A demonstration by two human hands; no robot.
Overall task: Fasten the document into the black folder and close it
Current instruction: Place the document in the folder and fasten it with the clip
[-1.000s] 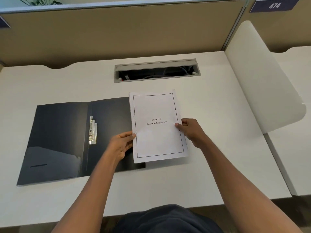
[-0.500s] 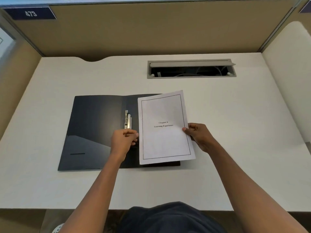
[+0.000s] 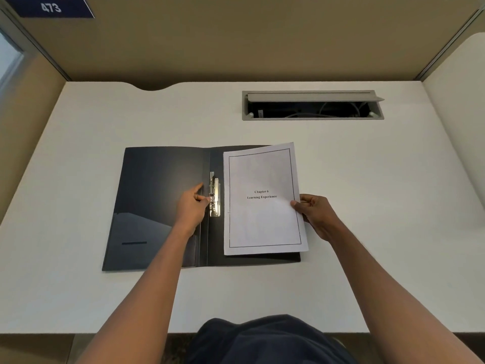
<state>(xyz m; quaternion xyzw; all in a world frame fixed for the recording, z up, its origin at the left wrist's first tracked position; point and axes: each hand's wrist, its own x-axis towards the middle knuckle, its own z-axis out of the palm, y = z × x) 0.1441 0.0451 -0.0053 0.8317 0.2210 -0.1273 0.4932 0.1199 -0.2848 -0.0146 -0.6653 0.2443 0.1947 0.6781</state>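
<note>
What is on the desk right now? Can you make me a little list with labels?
folder: black, open flat on the desk
clip: shiny metal, by the fold of the folder
document: white, on the folder's right half, not under the clip, reads "Chapter 6 Learning Experience"
left hand: at the clip, fingertips touching it
right hand: holding the document's right edge
cable box: at the back of the desk, lid up
sign: blue, number 473
</note>
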